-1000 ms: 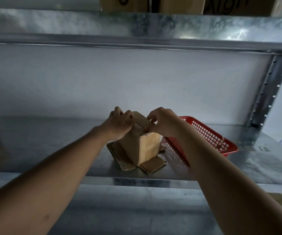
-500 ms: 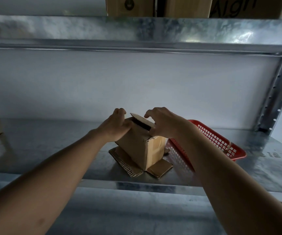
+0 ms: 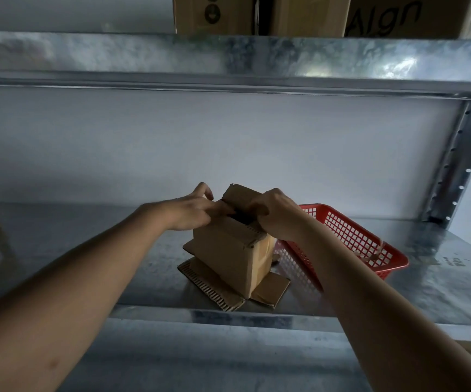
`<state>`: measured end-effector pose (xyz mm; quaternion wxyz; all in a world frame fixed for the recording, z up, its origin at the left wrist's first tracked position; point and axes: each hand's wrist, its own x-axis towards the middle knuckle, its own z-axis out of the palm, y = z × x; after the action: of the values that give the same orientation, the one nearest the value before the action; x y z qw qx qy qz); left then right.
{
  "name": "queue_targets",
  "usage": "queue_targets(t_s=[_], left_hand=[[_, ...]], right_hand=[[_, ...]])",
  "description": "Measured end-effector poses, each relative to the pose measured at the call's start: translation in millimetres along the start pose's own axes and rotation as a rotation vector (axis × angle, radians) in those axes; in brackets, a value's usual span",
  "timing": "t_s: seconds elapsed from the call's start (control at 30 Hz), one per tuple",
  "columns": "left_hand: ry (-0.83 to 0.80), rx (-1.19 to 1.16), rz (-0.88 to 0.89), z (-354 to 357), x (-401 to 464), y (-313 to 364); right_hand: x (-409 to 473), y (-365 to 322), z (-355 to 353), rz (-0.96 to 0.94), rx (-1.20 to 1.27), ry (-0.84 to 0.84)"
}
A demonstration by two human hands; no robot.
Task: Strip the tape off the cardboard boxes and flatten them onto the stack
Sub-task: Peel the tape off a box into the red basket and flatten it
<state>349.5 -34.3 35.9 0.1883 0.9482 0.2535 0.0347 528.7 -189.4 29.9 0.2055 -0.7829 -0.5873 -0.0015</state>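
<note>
Standing upright on the metal shelf (image 3: 398,278) is a small box (image 3: 228,258), its bottom flaps splayed flat under it. Just right of the box a red basket (image 3: 356,239) is sitting, touching its side. The left hand (image 3: 191,210) is resting on the box's top left edge, fingers (image 3: 217,206) fairly straight and reaching toward the opening. The right hand (image 3: 276,213) is curling its fingers round the raised top flap (image 3: 240,195), gripping it. Bigger cartons (image 3: 257,12) are sitting on the shelf above the box.
</note>
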Motion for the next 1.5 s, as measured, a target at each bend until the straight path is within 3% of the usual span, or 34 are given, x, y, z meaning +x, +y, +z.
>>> queue_targets(t_s=[0.13,0.3,0.53,0.73,0.9,1.1,1.3,1.4,1.5], left_hand=[[-0.058,0.172,-0.042,-10.3,0.5,13.6],[0.002,0.245,-0.013,-15.8,-3.0,11.6],[0.210,0.042,0.092,-12.9,-8.3,-10.0],[0.314,-0.187,0.012,-2.5,-15.1,-18.9],[0.430,-0.228,0.020,8.0,-5.8,-18.8],[0.469,-0.210,-0.008,25.9,16.8,-9.2],[0.476,-0.357,-0.076,49.7,18.9,14.8],[0.411,-0.573,-0.081,53.2,13.0,14.0],[0.333,-0.593,-0.102,59.8,4.0,7.1]], right_hand=[[-5.8,-1.0,0.3,0.095,0.003,-0.161],[-14.0,-4.0,1.4,0.094,0.095,-0.097],[-16.2,-5.2,6.1,0.063,0.416,0.183],[-24.2,-0.5,6.6,-0.025,0.570,0.281],[-51.9,6.2,10.9,0.147,0.911,0.201],[-60.5,15.6,21.5,-0.009,0.984,0.104],[-63.2,15.0,31.7,0.108,1.119,0.185],[-65.6,25.3,24.5,0.157,1.307,0.210],[-63.8,28.8,16.7,0.275,1.515,0.269]])
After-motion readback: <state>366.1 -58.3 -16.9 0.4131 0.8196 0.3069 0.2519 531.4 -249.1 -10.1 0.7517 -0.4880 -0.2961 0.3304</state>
